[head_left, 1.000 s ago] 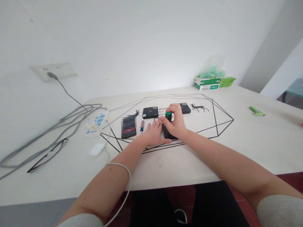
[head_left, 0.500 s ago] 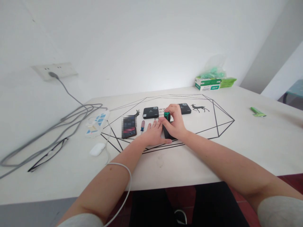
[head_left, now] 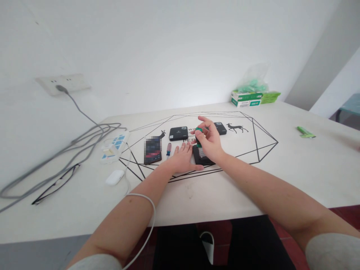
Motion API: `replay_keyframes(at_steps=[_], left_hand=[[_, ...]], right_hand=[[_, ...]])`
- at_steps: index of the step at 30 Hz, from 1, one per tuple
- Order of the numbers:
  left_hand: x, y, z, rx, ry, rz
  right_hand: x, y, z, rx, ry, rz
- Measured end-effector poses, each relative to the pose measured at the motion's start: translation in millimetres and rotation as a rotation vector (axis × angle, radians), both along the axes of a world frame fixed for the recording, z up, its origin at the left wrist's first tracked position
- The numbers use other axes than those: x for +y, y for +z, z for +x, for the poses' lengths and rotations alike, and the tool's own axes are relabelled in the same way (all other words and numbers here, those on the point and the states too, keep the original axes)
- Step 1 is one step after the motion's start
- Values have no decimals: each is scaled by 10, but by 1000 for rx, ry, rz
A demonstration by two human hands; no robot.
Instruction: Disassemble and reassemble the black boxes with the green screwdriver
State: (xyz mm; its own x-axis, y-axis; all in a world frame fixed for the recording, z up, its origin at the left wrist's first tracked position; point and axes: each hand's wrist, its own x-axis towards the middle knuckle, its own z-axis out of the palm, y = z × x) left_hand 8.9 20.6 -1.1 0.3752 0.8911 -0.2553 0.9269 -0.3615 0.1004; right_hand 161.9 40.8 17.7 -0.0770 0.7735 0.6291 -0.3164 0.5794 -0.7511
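Right hand [head_left: 211, 144]: thumb and fingers curled round an upright green-and-black tool handle [head_left: 198, 129], gripping it; one finger lifted clear, pointing away. Tool stands over a flat black square-cornered device [head_left: 198, 159] with a pale printed label, lying on the white tabletop with black printed lines [head_left: 191, 204], directly in front of the person. Whether the tool's tip touches the device: cannot tell, hand in the way.

Left hand [head_left: 182, 159]: laid palm down, grasping nothing, fingers extended along the device's left side, thumb stretched across its near edge. Thumb contact unclear.

Left of that hand, I note a small screwdriver with translucent pinkish and blue handle [head_left: 168, 149], then a dark phone [head_left: 152, 157]. Farther back: a flat black rounded box [head_left: 178, 134] and a second black box [head_left: 221, 128], the latter partly hidden behind the right hand.
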Motion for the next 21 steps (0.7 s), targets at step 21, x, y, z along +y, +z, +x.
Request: replay_keyframes(at_steps=[21], left_hand=[[34, -53, -18, -10, 0, 9]], right_hand=[[-48, -24, 30, -188, -219, 318]])
